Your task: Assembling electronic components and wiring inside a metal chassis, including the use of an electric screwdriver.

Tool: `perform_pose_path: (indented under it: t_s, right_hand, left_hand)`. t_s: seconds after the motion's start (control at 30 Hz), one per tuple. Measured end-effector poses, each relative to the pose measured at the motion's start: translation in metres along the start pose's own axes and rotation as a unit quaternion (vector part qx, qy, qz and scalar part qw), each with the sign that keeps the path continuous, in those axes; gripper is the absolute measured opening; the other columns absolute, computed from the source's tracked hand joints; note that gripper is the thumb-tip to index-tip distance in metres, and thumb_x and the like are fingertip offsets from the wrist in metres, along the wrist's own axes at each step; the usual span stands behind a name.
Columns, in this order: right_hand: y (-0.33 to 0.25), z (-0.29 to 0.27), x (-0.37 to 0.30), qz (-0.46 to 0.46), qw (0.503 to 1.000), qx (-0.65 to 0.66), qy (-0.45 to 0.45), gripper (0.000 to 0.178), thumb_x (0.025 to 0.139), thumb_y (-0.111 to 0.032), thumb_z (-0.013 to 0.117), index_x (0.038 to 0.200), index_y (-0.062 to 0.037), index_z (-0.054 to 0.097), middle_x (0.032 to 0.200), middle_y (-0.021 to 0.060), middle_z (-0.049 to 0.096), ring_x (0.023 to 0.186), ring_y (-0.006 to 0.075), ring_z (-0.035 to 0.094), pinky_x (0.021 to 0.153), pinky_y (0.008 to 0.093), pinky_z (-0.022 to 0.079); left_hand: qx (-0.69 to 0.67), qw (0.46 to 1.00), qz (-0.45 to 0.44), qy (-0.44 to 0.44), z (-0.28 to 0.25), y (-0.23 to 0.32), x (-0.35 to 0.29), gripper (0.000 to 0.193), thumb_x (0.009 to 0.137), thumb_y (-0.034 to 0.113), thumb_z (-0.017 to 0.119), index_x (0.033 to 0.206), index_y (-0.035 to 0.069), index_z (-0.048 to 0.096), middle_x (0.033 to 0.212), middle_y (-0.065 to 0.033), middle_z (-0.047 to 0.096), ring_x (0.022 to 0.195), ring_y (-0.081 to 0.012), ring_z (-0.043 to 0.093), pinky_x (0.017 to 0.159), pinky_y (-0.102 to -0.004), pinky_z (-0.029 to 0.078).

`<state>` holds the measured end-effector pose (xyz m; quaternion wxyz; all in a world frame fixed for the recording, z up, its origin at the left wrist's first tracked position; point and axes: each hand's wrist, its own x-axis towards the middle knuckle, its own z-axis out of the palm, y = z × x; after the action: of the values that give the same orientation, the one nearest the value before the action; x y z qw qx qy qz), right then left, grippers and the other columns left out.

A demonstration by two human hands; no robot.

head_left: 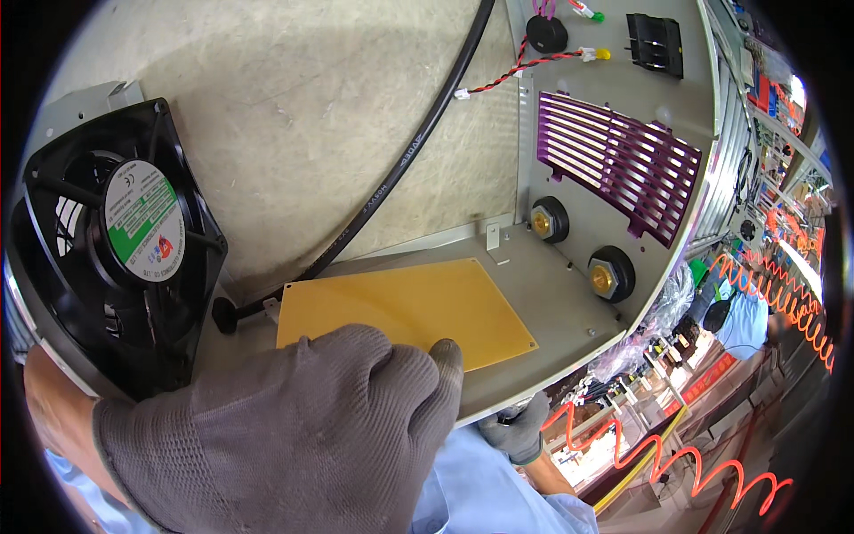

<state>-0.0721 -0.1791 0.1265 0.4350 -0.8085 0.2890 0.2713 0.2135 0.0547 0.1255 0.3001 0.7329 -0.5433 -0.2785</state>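
A grey knit glove covers my left hand (311, 427), which is closed over the near part of a flat yellow board (409, 307). Its fingers are curled with the thumb against them; whatever they hold is hidden beneath the glove. The board, with small holes at its corners, lies on the grey inner wall of a metal case (556, 276). Below the case's near edge, my right hand (520, 430), also gloved, is curled round something dark and shiny, too covered to name.
A black fan (116, 240) stands at the left. A thick black cable (391, 173) crosses the case. At right are a purple slotted grille (614, 165), two cable glands (609, 274), a black socket (654, 44) and red-black wires (525, 69). A coiled orange hose (658, 463) hangs lower right.
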Motion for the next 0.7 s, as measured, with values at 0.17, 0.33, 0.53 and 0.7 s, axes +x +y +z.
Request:
perform_pose_path:
  t_s: [0.17, 0.33, 0.53, 0.7]
  right_hand:
    - [-0.007, 0.0, -0.001, 0.045, 0.999, 0.0, 0.012, 0.053, 0.071, -0.006, 0.075, 0.12, 0.0025, 0.057, 0.104, 0.0099, 0.069, 0.092, 0.0178, 0.066, 0.082, 0.0306, 0.053]
    - [-0.008, 0.005, 0.002, 0.036, 0.997, 0.025, 0.059, 0.028, 0.07, -0.011, 0.074, 0.095, -0.0026, 0.067, 0.084, 0.008, 0.071, 0.07, 0.0183, 0.066, 0.066, 0.0324, 0.054]
    - [-0.01, -0.002, 0.003, 0.049, 0.992, 0.105, 0.047, 0.035, 0.07, -0.012, 0.075, 0.101, -0.0016, 0.063, 0.084, 0.005, 0.065, 0.074, 0.0138, 0.06, 0.067, 0.0316, 0.051]
    - [-0.007, -0.002, 0.012, 0.023, 0.993, 0.11, -0.026, 0.042, 0.074, -0.015, 0.076, 0.111, -0.0003, 0.062, 0.088, 0.0059, 0.064, 0.078, 0.0105, 0.056, 0.071, 0.0311, 0.05]
  left_hand:
    - [-0.018, 1.0, 0.015, -0.018, 0.0, -0.002, -0.001, 0.042, 0.07, 0.016, 0.07, 0.107, -0.004, 0.074, 0.066, 0.0003, 0.039, 0.059, -0.0124, 0.045, 0.043, -0.0255, 0.039]
    - [-0.047, 0.993, 0.089, -0.063, -0.008, -0.013, 0.005, 0.041, 0.067, 0.015, 0.072, 0.102, -0.006, 0.074, 0.071, -0.0037, 0.053, 0.061, -0.0147, 0.048, 0.048, -0.0279, 0.042]
    - [-0.002, 0.98, 0.186, -0.071, -0.005, -0.023, 0.024, 0.016, 0.074, 0.009, 0.067, 0.087, -0.001, 0.068, 0.087, -0.0099, 0.068, 0.069, -0.021, 0.058, 0.058, -0.0327, 0.05]
    - [-0.105, 0.946, -0.119, -0.282, -0.023, 0.003, 0.025, 0.011, 0.084, 0.01, 0.066, 0.093, 0.004, 0.067, 0.088, -0.0074, 0.07, 0.073, -0.0183, 0.065, 0.063, -0.031, 0.051]
